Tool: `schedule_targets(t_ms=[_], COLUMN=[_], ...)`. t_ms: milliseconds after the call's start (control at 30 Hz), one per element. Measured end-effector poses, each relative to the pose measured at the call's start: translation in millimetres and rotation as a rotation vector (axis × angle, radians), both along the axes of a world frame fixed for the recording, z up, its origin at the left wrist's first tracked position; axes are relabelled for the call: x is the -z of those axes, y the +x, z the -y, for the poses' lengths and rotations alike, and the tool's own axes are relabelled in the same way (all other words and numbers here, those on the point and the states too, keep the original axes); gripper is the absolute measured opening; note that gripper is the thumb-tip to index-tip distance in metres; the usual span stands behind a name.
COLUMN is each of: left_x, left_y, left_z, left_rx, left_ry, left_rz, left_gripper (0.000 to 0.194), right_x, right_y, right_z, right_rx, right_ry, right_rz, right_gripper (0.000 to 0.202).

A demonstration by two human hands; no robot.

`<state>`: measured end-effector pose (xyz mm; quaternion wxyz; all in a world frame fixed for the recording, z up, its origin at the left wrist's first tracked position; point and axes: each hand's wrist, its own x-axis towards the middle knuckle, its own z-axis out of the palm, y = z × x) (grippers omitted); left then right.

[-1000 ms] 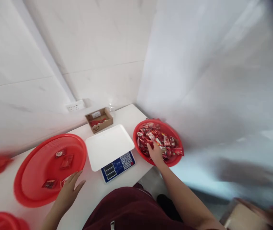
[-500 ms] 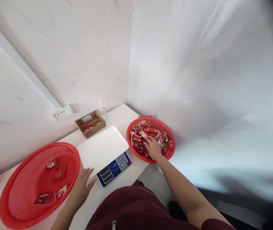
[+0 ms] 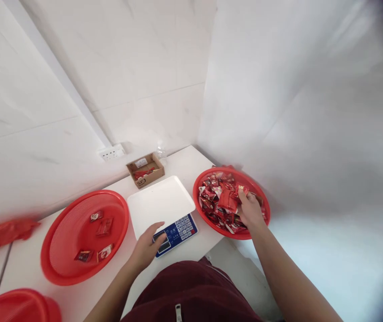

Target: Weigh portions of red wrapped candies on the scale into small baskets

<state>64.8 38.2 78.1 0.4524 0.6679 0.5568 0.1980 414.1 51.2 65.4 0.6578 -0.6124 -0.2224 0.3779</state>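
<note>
My right hand (image 3: 251,210) is in the right-hand red basket (image 3: 208,229), closed on a small red wrapped packet (image 3: 241,189) that shows at the thumb and fingertips. Under and around it lies a heap of mostly red wrapped snack packets (image 3: 211,203), with a larger plain red packet (image 3: 227,201) beside the hand. My left hand (image 3: 147,245) has its fingers apart and holds nothing. It hovers over or rests on the near left corner of the scale, partly covering the blue panel (image 3: 178,233). The white weighing plate (image 3: 161,199) bears no packets.
Left of the scale, a larger red basket (image 3: 52,248) holds several packets (image 3: 104,226). Another red basket (image 3: 27,297) is cut off at lower left, near a red plastic bag (image 3: 6,230). Behind the scale stand a cardboard box (image 3: 149,179) and a clear bottle (image 3: 161,152) by the wall.
My right hand has shifted right within the basket and now grips a red packet. My left hand has moved onto the scale's near corner. The view has swung left, showing another basket.
</note>
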Motion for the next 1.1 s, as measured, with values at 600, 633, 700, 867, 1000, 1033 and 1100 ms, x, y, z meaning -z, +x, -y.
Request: schedule_targets(t_ms=[600, 633, 700, 867, 1000, 1033, 1100], left_x=[-2.2, -4.3, -6.4, 2.2, 11.8, 12.8, 13.1], left_y=[7.7, 6.4, 3.7, -11.6, -25.5, -27.6, -29.8], left_z=[-8.9, -8.7, -4.7, 16.8, 29.8, 31.0, 31.2], left_rx=[-0.66, -0.677, -0.684, -0.578, -0.552, -0.551, -0.556], left_ry=[-0.53, -0.547, -0.578, -0.68, -0.707, -0.709, -0.709], left_rz=[0.789, 0.77, 0.727, 0.68, 0.641, 0.635, 0.625], left_gripper=[0.067, 0.078, 0.091, 0.072, 0.057, 0.055, 0.051], right_x=[12.0, 12.3, 16.8, 51.4, 78.9, 82.4, 84.9], right_y=[-161.2, -158.6, -144.8, -72.7, -28.1, -21.9, -13.0], right_z=[-20.6, -22.8, -26.1, -24.0, -11.3, -8.9, -7.5], right_rx=[-0.723, -0.755, -0.749, -0.51, -0.541, -0.543, -0.502], right_ry=[-0.205, -0.194, -0.181, -0.131, -0.279, -0.294, -0.292], right_rz=[-0.358, -0.29, -0.023, 0.856, 1.097, 1.115, 1.102], right_gripper=[0.044, 0.05, 0.056, 0.052, 0.053, 0.051, 0.042])
